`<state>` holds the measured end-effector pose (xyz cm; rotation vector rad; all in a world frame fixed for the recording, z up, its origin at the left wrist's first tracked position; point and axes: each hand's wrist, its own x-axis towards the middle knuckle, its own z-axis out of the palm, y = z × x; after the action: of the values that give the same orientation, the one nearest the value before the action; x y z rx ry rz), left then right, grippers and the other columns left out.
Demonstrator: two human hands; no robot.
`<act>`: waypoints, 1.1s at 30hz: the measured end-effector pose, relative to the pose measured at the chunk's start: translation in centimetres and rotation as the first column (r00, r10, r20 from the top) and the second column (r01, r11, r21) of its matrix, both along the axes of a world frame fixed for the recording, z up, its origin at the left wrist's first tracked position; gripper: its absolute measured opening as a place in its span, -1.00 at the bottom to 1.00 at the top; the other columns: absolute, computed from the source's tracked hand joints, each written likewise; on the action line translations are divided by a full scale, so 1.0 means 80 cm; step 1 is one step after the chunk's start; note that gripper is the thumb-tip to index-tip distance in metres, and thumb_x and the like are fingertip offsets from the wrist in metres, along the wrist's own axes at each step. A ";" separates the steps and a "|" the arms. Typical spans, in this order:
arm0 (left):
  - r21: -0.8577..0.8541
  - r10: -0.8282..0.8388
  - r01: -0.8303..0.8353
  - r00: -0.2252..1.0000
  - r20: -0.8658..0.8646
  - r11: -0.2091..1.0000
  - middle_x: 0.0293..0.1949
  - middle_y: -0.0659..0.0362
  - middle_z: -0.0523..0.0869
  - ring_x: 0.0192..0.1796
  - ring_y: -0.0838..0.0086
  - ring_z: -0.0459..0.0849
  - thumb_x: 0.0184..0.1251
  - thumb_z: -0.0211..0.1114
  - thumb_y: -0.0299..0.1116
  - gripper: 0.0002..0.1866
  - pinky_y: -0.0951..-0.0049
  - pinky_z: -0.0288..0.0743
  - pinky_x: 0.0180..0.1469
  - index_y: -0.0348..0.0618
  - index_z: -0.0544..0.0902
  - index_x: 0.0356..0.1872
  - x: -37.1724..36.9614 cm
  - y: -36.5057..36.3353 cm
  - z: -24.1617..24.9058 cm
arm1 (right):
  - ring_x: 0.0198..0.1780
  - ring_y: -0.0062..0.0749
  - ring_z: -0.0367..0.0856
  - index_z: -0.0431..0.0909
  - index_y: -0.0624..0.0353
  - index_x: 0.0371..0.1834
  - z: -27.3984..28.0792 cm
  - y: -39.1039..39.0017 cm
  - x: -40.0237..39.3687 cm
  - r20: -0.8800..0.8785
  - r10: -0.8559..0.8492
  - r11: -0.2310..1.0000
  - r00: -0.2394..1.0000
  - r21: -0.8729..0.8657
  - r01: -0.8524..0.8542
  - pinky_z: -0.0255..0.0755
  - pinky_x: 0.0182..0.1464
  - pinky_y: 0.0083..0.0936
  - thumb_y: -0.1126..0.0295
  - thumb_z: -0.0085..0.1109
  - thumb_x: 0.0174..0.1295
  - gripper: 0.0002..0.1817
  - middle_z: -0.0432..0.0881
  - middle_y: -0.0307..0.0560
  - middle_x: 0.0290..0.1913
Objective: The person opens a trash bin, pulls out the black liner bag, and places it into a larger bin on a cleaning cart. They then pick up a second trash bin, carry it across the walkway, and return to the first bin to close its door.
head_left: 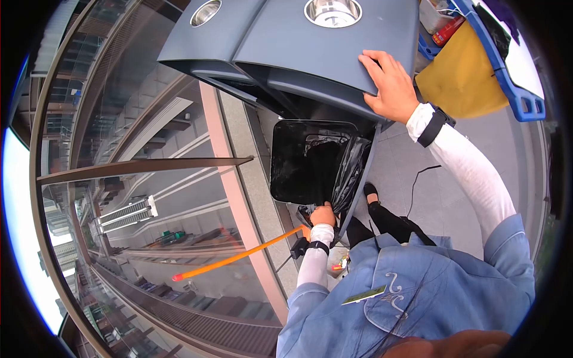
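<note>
A grey two-part bin housing [316,56] with round metal-lined openings stands in front of me. My right hand [391,89] lies on its top near the edge, fingers spread. Below the housing is a black inner bin [292,164], with a crumpled black plastic bag [352,173] along its right side. My left hand [323,215] is closed at the near rim of this bin, apparently gripping the bag there. What its fingers wrap around is partly hidden.
An orange pole [239,255] with a red tip slants by my left wrist. Glass railing [197,197] runs along the left above a street. At right is a blue cart [519,98] with a yellow cloth bag [462,77]. Grey paving [400,161] lies between.
</note>
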<state>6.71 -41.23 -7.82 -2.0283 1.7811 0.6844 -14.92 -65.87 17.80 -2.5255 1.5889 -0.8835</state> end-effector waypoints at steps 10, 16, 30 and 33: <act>-0.031 0.344 -0.575 0.530 -0.776 0.817 -0.48 0.04 0.61 -0.43 0.39 0.56 -0.12 0.08 -0.52 -0.80 0.48 0.36 -0.35 -0.25 0.59 -0.40 0.096 -0.019 -0.009 | -0.01 -0.19 0.28 0.30 0.20 -0.08 0.001 0.001 0.009 -0.050 -0.053 0.998 0.997 -0.029 0.052 0.20 0.00 -0.40 0.46 0.12 -0.33 -0.43 0.30 -0.06 -0.04; 0.304 0.405 -0.798 -0.082 -0.911 0.521 -0.45 0.23 0.57 -0.42 0.59 0.48 0.01 -0.02 -0.55 -0.81 0.63 0.32 -0.33 -0.36 0.55 -0.37 0.138 -0.068 0.050 | -0.01 -0.16 0.28 0.30 0.16 -0.06 -0.004 0.001 0.008 -0.028 -0.093 0.996 0.995 0.012 0.094 0.19 0.02 -0.39 0.47 0.13 -0.32 -0.42 0.30 -0.07 -0.03; -0.195 0.077 -0.641 0.370 -0.926 0.742 -0.34 0.10 0.58 -0.33 0.45 0.56 -0.10 -0.07 -0.60 -0.71 0.56 0.42 -0.24 -0.37 0.50 -0.29 0.156 -0.127 0.244 | 0.00 -0.17 0.28 0.31 0.15 -0.06 0.002 0.005 0.002 0.030 -0.088 0.996 0.996 0.030 0.087 0.23 -0.01 -0.40 0.52 0.17 -0.37 -0.39 0.29 -0.09 -0.01; -0.651 -0.260 -0.157 0.828 -0.497 0.742 -0.32 0.15 0.61 -0.29 0.40 0.56 -0.11 0.05 -0.49 -0.76 0.53 0.36 -0.12 -0.29 0.56 -0.35 0.169 -0.121 0.291 | -0.01 -0.16 0.28 0.31 0.16 -0.07 0.000 0.003 -0.002 0.035 -0.063 0.998 0.997 -0.004 0.063 0.23 -0.02 -0.39 0.51 0.19 -0.37 -0.39 0.29 -0.08 -0.02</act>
<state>20.21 -50.92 15.49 -2.3486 2.7611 0.7440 -15.09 -65.63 17.76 -2.4620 1.6671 -0.9337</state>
